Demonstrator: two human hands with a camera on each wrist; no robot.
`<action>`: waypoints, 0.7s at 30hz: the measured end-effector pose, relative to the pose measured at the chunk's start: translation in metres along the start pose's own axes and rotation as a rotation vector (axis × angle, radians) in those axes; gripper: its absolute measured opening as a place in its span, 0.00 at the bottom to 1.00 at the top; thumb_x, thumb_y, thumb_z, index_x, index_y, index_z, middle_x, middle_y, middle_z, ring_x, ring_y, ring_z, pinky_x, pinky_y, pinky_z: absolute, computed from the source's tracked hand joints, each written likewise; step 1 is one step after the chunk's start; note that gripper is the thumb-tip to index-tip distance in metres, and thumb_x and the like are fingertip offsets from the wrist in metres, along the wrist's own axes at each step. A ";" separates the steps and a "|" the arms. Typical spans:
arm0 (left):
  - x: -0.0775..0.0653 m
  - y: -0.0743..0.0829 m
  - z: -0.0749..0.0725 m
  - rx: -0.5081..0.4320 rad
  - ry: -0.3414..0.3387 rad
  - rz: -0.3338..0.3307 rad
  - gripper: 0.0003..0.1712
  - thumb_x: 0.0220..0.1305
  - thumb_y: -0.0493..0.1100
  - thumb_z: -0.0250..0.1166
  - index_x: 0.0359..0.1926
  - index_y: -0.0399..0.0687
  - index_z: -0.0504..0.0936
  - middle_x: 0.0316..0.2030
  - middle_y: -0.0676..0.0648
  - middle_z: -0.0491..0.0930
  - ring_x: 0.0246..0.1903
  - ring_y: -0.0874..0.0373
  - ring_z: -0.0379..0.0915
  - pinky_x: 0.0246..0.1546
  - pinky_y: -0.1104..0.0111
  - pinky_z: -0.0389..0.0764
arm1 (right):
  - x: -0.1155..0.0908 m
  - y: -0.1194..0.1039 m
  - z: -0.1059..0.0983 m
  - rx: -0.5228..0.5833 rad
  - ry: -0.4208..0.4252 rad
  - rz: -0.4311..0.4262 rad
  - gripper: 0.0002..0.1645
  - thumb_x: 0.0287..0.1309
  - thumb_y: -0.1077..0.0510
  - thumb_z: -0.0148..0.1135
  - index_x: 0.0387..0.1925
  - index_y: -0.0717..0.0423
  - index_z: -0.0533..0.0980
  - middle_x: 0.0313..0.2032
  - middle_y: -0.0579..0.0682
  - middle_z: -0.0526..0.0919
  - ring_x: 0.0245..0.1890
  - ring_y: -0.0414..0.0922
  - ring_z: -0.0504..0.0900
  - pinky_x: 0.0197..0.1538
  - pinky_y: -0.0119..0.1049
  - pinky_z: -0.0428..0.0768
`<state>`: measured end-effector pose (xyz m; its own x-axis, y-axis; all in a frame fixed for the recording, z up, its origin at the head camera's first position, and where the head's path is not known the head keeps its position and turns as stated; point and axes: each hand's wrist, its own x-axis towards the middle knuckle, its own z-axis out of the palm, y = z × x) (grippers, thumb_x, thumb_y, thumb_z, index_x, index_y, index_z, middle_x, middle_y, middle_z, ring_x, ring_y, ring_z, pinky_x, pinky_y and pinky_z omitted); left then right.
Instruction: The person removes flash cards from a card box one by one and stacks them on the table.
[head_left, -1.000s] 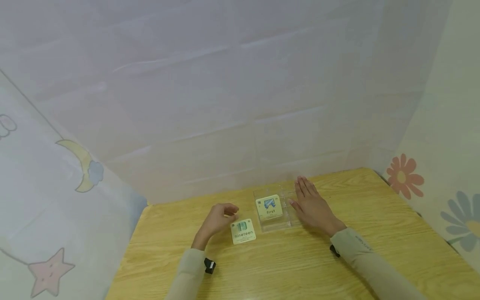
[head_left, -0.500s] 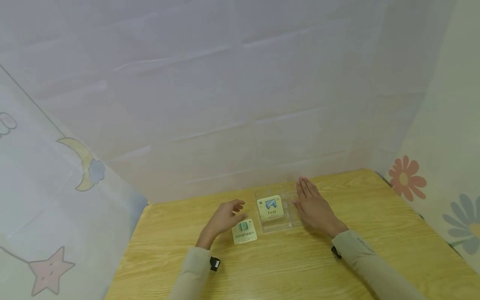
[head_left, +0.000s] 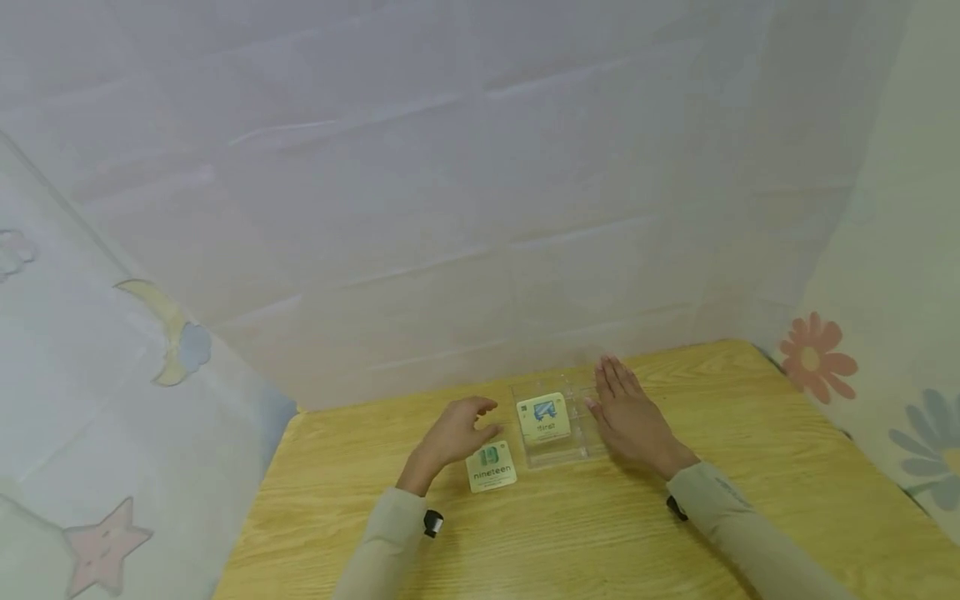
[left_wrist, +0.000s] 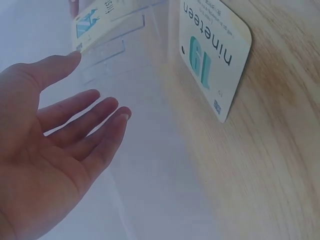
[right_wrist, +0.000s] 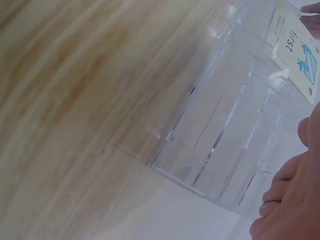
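Observation:
My left hand [head_left: 453,431] hovers left of the clear plastic box [head_left: 534,458], its fingers gently curved and the thumb apart, nothing between them. Just below its fingertips a square card reading "nineteen" [head_left: 492,473] lies on the table, picture side up. In the left wrist view this card [left_wrist: 212,50] is to the right of the hand [left_wrist: 55,135]. A card reading "first" [head_left: 543,418] sits in the left part of the box. My right hand [head_left: 633,421] lies with straight fingers along the box's right side. Narrow compartments of the box [right_wrist: 220,135] show in the right wrist view.
The wooden table [head_left: 540,542] backs onto a pale fabric wall [head_left: 420,208]. Side walls carry printed pictures: a moon [head_left: 161,325] and a star [head_left: 108,546] on the left, flowers [head_left: 813,358] on the right.
My left hand has moved a little right toward the box, and its fingers have spread away from the thumb. The right hand, box and both cards stay in place.

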<state>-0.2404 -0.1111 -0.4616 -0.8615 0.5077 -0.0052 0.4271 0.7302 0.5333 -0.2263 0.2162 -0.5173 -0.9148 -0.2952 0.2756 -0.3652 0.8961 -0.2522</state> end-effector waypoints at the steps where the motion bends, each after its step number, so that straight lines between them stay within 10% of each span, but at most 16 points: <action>1: 0.000 0.002 0.000 0.009 0.003 0.002 0.28 0.77 0.49 0.65 0.70 0.39 0.77 0.67 0.39 0.80 0.64 0.40 0.79 0.62 0.49 0.84 | 0.000 0.000 0.000 0.003 -0.004 0.002 0.42 0.85 0.47 0.41 0.79 0.76 0.48 0.82 0.73 0.45 0.84 0.68 0.44 0.84 0.65 0.50; 21: 0.014 0.036 0.014 0.185 0.070 0.055 0.32 0.78 0.54 0.62 0.75 0.44 0.71 0.71 0.41 0.75 0.70 0.45 0.74 0.69 0.52 0.80 | -0.001 0.002 0.002 0.003 0.026 0.002 0.42 0.85 0.46 0.42 0.79 0.76 0.50 0.82 0.72 0.47 0.84 0.68 0.46 0.83 0.65 0.52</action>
<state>-0.2332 -0.0710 -0.4541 -0.8496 0.5211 0.0815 0.5118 0.7771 0.3663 -0.2266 0.2178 -0.5195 -0.9108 -0.2847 0.2989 -0.3638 0.8957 -0.2555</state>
